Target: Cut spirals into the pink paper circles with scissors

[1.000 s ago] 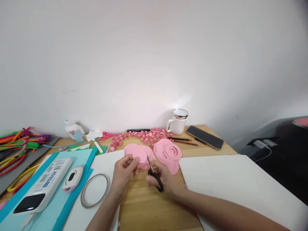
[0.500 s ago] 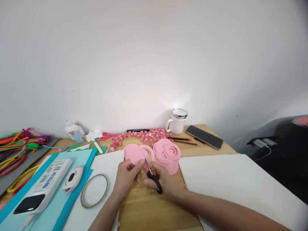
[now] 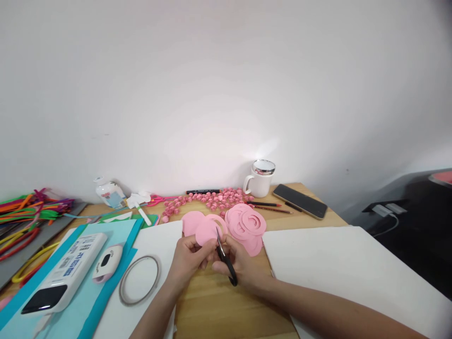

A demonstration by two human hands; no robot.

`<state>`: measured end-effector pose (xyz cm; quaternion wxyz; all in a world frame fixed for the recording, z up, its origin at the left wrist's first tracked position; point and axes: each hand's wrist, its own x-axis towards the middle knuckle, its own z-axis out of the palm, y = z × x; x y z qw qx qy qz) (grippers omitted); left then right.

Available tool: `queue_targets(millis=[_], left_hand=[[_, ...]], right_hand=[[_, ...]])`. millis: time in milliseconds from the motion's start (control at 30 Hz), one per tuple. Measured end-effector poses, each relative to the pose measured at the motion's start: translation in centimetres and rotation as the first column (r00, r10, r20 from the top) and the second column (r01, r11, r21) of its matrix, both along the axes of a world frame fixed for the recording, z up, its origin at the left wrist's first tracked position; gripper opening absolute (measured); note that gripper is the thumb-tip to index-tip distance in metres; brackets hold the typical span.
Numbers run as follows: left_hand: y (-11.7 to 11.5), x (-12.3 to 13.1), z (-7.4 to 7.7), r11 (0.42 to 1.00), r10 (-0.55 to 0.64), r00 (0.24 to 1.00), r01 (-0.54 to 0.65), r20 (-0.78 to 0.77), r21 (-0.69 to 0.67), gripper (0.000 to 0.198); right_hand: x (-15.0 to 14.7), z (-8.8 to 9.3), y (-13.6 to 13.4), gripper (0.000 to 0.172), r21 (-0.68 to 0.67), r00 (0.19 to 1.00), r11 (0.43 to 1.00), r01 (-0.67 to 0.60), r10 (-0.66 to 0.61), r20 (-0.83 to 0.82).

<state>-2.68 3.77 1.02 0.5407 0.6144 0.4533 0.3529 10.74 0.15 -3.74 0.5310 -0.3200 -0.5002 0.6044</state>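
Note:
Between thumb and fingers, my left hand (image 3: 192, 256) pinches a pink paper disc (image 3: 205, 230). A strip cut from its edge curves up and round to the right. My right hand (image 3: 240, 263) grips black-handled scissors (image 3: 227, 263), their blades pointing up at the disc's right edge. Whether the blades are fully closed I cannot tell. Another pink paper circle (image 3: 191, 222) lies behind the held disc. Just right of the scissors is a pile of pink paper spirals (image 3: 247, 225). Behind them many small rolled pink paper roses (image 3: 221, 200) are spread along the wall.
A white mug (image 3: 260, 179), pencils (image 3: 271, 209) and a phone (image 3: 300, 201) stand or lie at the back right. White boards (image 3: 328, 263) flank the hands. On the left are a roll of tape (image 3: 140, 280), a white device (image 3: 65, 273), a bottle (image 3: 110, 193) and coloured pipe cleaners (image 3: 35, 207).
The held disc has turned and shifted slightly right, showing more of the circle behind it. The scissors have moved a little right and their blades look closer to upright.

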Motion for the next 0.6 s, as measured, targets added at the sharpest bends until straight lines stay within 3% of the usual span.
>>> queue_targets(millis=[600], left_hand=[[0.32, -0.44, -0.64, 0.997, 0.047, 0.999, -0.046, -0.019, 0.055, 0.030]], right_hand=[[0.19, -0.28, -0.09, 0.032, -0.065, 0.993, 0.997, 0.035, -0.027, 0.115]])
